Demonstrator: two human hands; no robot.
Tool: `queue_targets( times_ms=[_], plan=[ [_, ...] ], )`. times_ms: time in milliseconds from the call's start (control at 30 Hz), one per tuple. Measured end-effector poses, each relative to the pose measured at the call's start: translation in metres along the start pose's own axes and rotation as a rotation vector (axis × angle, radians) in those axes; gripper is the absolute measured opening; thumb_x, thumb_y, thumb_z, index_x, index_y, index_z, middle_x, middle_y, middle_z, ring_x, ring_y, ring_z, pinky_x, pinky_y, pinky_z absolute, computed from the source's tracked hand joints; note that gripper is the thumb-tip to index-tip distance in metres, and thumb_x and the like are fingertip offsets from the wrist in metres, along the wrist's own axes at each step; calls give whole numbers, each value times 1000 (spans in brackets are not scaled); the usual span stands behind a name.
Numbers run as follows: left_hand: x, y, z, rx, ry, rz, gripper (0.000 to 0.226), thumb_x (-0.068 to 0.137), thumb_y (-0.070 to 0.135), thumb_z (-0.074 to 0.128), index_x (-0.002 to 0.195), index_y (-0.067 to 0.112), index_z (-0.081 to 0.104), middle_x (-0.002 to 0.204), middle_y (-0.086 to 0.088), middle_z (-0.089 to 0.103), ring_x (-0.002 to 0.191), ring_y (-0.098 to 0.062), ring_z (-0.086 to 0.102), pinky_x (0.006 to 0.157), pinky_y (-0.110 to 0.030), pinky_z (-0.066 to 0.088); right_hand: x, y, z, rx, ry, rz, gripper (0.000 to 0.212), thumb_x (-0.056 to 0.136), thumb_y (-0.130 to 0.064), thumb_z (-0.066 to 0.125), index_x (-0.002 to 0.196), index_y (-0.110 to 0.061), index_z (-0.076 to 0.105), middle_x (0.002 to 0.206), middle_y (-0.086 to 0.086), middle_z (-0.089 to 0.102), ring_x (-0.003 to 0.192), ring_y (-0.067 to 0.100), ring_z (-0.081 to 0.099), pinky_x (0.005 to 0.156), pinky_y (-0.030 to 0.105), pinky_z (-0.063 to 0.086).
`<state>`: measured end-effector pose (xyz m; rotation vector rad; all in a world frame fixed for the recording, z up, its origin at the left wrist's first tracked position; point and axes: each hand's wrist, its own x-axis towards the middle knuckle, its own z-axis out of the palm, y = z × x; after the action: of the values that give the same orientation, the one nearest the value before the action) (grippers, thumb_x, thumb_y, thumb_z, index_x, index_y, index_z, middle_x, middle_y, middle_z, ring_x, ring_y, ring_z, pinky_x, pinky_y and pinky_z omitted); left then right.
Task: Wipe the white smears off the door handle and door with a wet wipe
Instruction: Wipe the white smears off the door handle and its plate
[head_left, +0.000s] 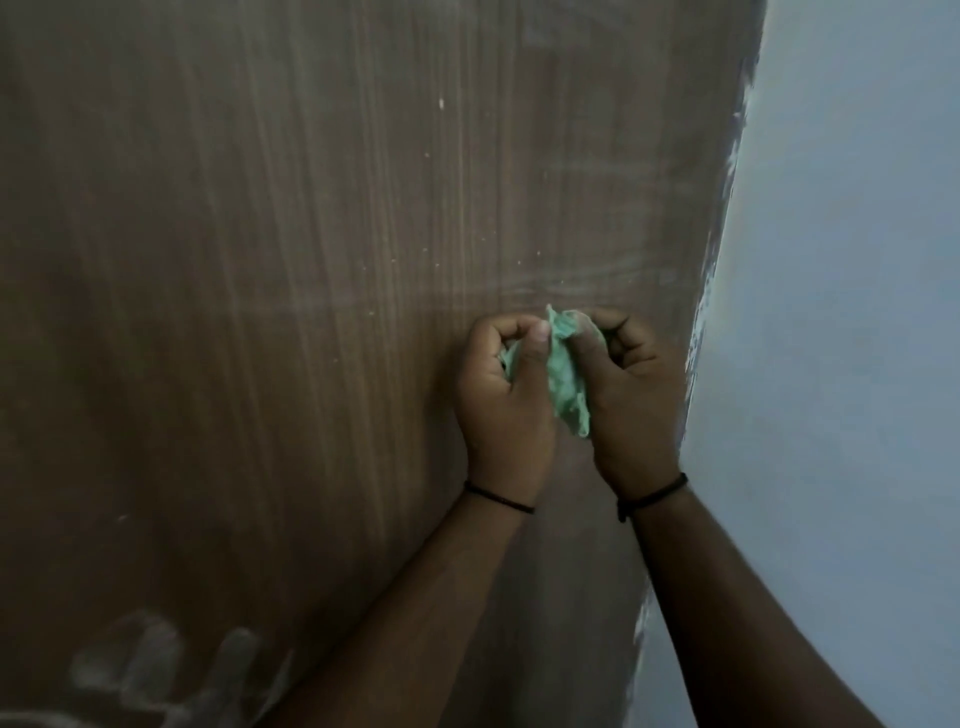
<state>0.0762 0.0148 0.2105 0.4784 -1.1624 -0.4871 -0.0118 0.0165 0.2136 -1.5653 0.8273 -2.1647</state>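
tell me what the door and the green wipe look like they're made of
The door looks like wood or a wood-grain laminate: brown, matte, with fine vertical grain lines; which of the two cannot be told. The green wipe looks like thin, soft nonwoven cloth or paper: it is crumpled into limp folds between the left hand and right hand.

The door (260, 260) looks like brown wood-grain laminate, smooth and matt, with fine vertical streaks, chalky white smears (156, 670) low on the left and small white specks higher up. The wet wipe (566, 379) is a crumpled, soft green cloth-like sheet. The wall (857, 260) beside it is matt, pale blue-grey paint.
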Motion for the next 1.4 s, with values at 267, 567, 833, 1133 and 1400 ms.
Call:
queue_targets(
  times_ms=[267, 567, 833, 1133, 1400],
  plan=[
    [3, 57, -54, 26, 78, 157, 18, 97, 29, 52, 88, 14, 56, 81, 6, 62, 74, -3, 60, 65, -19, 49, -41, -52, 60, 118, -64, -1, 20, 100, -26, 54, 85, -20, 66, 72, -3, 67, 66, 11, 63, 58, 24, 51],
    [-2, 79, -108, 15, 33, 97, 24, 88, 26, 70, 105, 18, 55, 100, -1, 66, 88, -12, 68, 72, -24, 56, -64, -72, 104, 262, -196, 54, 20, 99, -28, 53, 91, -10, 59, 78, 1, 67, 71, 14, 65, 61, 30, 53],
    [-5, 89, -151, 250, 161, 228, 12, 96, 22, 59, 93, 33, 57, 83, 12, 66, 76, -2, 65, 67, -21, 53, -81, -64, 129, 567, -442, 213, 14, 95, -20, 58, 106, -11, 60, 101, 14, 69, 91, 28, 68, 79, 40, 59],
    [-67, 92, -238, 461, 262, 180, 13, 87, 16, 73, 88, 26, 64, 80, 14, 71, 73, -3, 69, 63, -17, 54, -180, -16, 156, 773, -602, 337, 13, 88, -21, 69, 99, -17, 74, 96, 8, 76, 88, 21, 73, 74, 27, 58],
    [-94, 85, -277, 573, 192, 234, 21, 86, 23, 73, 95, 5, 67, 87, -6, 72, 76, -16, 71, 63, -27, 57, -208, 4, 162, 815, -611, 224, 11, 92, -14, 66, 101, -13, 72, 104, 12, 75, 97, 28, 72, 79, 34, 59]
  ],
)
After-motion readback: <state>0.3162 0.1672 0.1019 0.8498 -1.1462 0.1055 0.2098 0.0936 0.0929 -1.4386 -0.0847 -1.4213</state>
